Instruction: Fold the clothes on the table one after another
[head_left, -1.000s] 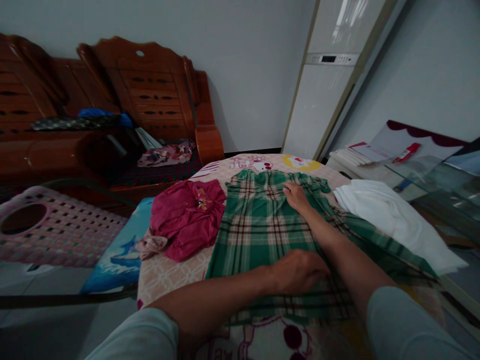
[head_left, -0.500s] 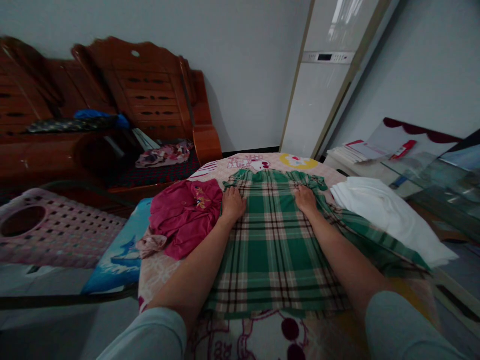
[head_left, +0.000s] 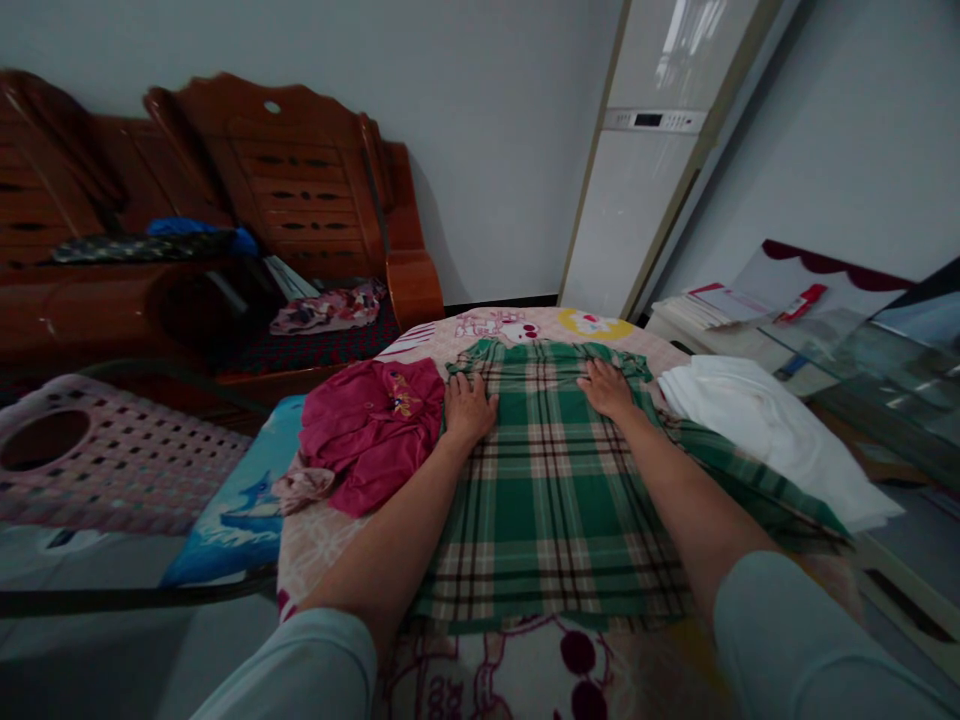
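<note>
A green plaid garment (head_left: pixel 551 500) lies spread over a table covered with a printed cloth (head_left: pixel 525 665). My left hand (head_left: pixel 469 408) rests on its far left part, fingers apart and pressed flat. On the far right part lies my right hand (head_left: pixel 606 388), its fingers also spread on the fabric. Part of the garment fans out to the right, beyond my right forearm. Crumpled beside my left hand is a dark pink garment (head_left: pixel 371 430) with yellow embroidery. A folded white cloth (head_left: pixel 772 430) sits at the right, touching the plaid fabric.
Left of the table are a blue cushion (head_left: pixel 240 510) and a pink woven basket (head_left: pixel 127 460). A carved wooden sofa (head_left: pixel 292 190) stands behind, against the wall. A tall white air conditioner (head_left: pixel 634 190) is at the back. On the right is a glass-topped table (head_left: pixel 862 365).
My right hand has shifted slightly left and its fingers have spread flat on the plaid garment. The fingers of my left hand have opened out a little too.
</note>
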